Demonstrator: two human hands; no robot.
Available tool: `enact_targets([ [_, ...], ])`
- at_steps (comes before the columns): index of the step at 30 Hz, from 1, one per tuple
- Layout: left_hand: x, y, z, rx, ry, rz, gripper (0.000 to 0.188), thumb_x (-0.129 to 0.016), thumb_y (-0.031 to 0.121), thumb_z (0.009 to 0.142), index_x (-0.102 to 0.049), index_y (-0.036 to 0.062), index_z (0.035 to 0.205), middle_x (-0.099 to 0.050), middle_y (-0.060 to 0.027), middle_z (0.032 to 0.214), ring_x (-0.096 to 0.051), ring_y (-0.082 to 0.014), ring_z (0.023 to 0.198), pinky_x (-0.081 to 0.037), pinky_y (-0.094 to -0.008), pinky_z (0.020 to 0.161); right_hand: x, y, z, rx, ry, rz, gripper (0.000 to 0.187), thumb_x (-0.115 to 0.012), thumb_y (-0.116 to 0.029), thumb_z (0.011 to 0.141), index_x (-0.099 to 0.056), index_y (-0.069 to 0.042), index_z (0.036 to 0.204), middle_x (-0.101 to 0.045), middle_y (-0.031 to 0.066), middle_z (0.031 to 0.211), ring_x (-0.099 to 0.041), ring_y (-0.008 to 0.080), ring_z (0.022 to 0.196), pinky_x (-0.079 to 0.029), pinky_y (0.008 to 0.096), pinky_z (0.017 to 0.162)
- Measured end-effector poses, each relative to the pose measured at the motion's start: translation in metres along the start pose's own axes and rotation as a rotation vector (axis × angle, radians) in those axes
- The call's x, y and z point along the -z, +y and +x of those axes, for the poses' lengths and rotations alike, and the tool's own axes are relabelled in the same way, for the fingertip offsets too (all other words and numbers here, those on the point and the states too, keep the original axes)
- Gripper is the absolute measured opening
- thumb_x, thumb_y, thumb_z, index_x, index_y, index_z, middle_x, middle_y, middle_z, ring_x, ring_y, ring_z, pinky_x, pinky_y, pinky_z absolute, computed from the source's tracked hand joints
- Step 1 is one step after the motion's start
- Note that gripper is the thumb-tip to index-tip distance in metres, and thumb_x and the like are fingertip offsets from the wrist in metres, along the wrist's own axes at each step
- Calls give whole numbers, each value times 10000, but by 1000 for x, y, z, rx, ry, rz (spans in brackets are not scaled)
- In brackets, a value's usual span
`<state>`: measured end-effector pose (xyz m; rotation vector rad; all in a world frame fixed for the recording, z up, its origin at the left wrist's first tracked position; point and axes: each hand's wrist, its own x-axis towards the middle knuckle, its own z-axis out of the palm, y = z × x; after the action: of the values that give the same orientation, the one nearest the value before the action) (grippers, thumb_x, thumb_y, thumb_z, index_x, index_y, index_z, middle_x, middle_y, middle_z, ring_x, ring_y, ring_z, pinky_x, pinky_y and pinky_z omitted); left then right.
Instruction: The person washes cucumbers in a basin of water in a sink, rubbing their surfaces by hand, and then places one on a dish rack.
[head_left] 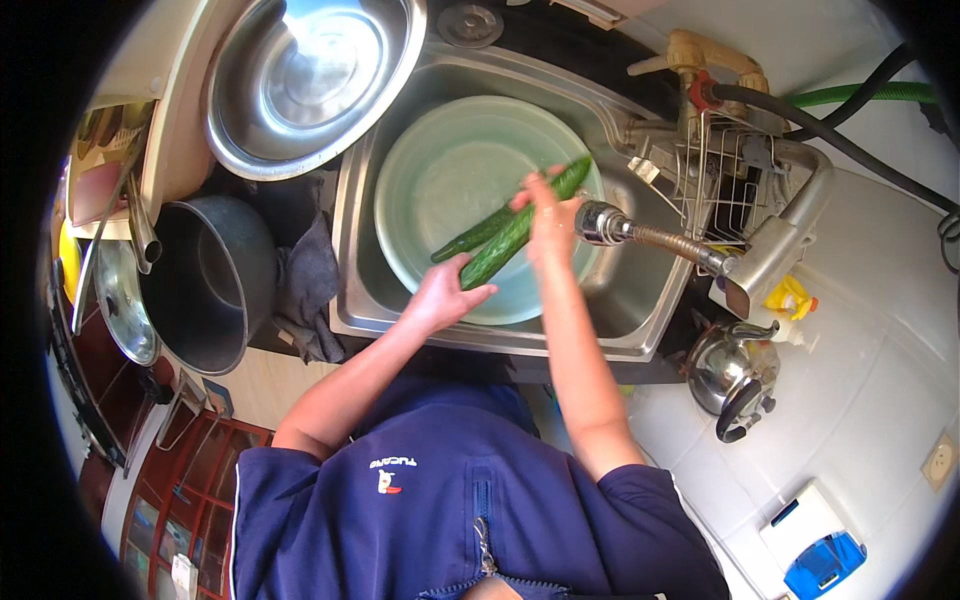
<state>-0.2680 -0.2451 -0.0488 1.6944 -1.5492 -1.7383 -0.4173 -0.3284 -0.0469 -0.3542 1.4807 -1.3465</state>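
A long green cucumber [497,256] slants over a pale green basin [397,150] in the sink. Its near end is gripped by my left hand [447,296], the thumb stretched along the end. Higher up, my right hand [552,222] has its fingers wrapped over the cucumber, and the tip shows beyond them. A second, darker cucumber [462,243] lies alongside, partly hidden by the first one and by my right hand. Close to the right hand's outer side is the spout head of the faucet [603,223]. The basin looks to hold water.
The steel sink [648,330] surrounds the basin. At the upper left stands a large steel bowl [235,130]. A dark pot [235,235] and a grey cloth [308,280] are left of the sink; a wire rack [715,175] and a kettle [725,370] are on the right.
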Motion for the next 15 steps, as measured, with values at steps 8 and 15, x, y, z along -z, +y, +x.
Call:
enact_targets([
  [8, 13, 13, 3, 342, -439, -496, 290, -601, 59, 682, -503, -18, 944, -458, -20, 495, -419, -104, 341, -317, -248, 319, 14, 26, -9, -535, -86, 203, 225, -658, -299, 802, -523, -119, 808, -485, 5, 586, -498, 136, 504, -435, 280, 467],
  [15, 6, 29, 7, -155, 116, 84, 409, -650, 152, 726, -483, 11, 1072, -593, -225, 831, -566, -415, 853, -452, -445, 707, 26, -10, 39, -353, 84, 348, 217, -667, -281, 801, -510, -133, 782, -489, -2, 624, -490, 129, 533, -416, 256, 560],
])
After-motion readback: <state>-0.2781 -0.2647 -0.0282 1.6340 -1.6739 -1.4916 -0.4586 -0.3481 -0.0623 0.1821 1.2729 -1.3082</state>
